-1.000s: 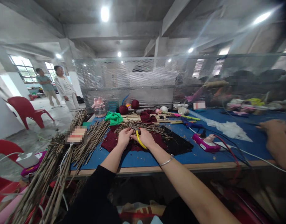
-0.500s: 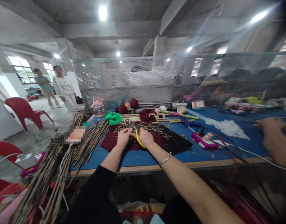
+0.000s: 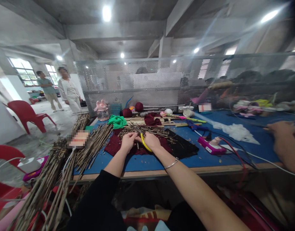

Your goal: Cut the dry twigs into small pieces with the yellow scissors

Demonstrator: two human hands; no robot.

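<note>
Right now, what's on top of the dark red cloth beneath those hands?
Thin twigs lie on the dark red cloth. The left hand and right hand, with yellow-handled cutters, cover part of it; what lies behind them is hidden.

No legible text anywhere, pixelated panel (image 3: 78, 139) unreadable (coarse squares only)

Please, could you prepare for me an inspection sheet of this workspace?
Surface: blue tabletop, littered.
Work things: scissors; twigs on maroon cloth.
Clutter: green cloth, two maroon balls, power strip.
Hands: right hand holds scissors; left hand close beside, its grip unclear.
Cables: red cable hangs over the front edge; white cable crosses the right side.
Surroundings: mesh screen behind; two people standing and red chair left; another person's hand right.
</note>
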